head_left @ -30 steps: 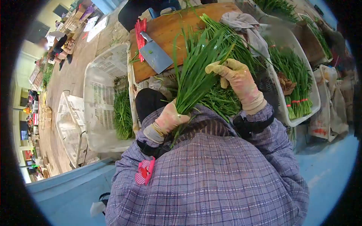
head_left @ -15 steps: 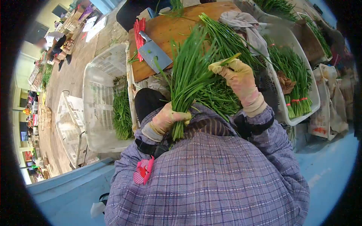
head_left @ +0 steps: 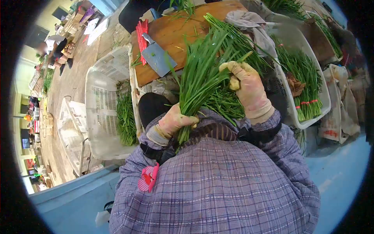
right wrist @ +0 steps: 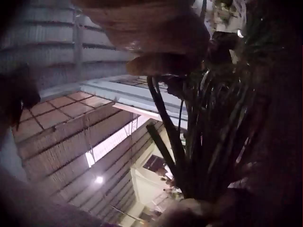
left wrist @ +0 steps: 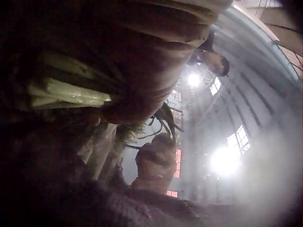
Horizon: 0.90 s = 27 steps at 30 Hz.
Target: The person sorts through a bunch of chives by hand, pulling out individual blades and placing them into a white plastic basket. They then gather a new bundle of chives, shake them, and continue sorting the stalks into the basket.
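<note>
My gloved left hand (head_left: 174,121) grips a bunch of garlic chives (head_left: 200,76) near its lower end, the leaves fanning upward. In the left wrist view, pale stems (left wrist: 75,92) stick out beside that glove. My gloved right hand (head_left: 251,89) is at the right side of the bunch, fingers bent, pinching leaf tips that lead out of it. From the right wrist, a bent leaf (right wrist: 163,106) runs from the fingers down to the dark bunch. More loose chives (head_left: 226,103) lie behind and below the two hands.
A wooden board (head_left: 191,31) ahead carries a cleaver (head_left: 159,59), red strips (head_left: 142,41), chives and a grey cloth (head_left: 249,21). A white crate (head_left: 105,101) with chives stands left. Another crate (head_left: 328,103) at right holds bunches tied with red bands.
The left hand still grips the bunch, whose leaves have spread and shifted. The right hand has drawn a yellowish leaf outward from it, and its fingers now curl closer together.
</note>
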Each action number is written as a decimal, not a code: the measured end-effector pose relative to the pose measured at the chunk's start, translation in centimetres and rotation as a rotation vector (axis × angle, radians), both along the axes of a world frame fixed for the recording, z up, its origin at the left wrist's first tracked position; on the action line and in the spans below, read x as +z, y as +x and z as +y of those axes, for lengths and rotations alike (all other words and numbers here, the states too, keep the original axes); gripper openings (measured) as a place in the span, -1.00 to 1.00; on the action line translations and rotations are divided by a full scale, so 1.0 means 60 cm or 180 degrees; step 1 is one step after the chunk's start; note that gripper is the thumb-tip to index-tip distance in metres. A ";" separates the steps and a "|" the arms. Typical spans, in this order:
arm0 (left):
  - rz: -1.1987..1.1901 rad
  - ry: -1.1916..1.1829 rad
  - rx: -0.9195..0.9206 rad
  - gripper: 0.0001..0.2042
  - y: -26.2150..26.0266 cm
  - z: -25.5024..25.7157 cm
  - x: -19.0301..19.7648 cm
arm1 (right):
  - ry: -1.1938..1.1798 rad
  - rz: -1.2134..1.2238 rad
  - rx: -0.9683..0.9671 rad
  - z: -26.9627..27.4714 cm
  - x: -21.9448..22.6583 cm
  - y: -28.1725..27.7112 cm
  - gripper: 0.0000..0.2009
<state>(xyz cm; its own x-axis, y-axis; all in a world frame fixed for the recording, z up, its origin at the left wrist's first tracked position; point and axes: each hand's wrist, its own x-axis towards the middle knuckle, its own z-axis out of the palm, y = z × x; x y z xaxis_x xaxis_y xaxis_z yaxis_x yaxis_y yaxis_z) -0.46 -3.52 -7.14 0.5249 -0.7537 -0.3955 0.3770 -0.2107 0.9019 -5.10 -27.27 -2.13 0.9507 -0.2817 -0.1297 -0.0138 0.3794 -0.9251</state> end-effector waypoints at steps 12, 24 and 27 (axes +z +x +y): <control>-0.3653 0.1909 0.0067 -0.38 0.015 0.088 0.032 | -0.1530 0.0009 0.1006 -0.152 0.041 -0.065 -0.76; -0.6080 0.3020 -0.0681 -0.52 0.029 0.214 0.049 | -0.1701 0.1042 0.1557 -0.117 0.018 -0.072 -0.70; -0.6034 0.3180 -0.0699 -0.50 0.019 0.233 0.041 | -0.1487 0.0508 0.1323 -0.108 0.019 -0.071 -0.70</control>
<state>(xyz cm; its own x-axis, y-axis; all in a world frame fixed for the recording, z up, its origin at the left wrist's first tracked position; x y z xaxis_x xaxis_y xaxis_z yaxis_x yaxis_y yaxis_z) 0.68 10.47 -4.69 0.6185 -0.7689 0.1619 -0.6951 -0.6314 -0.3436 -9.39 -33.75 -0.98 0.9718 0.0449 -0.2314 -0.2240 -0.1294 -0.9660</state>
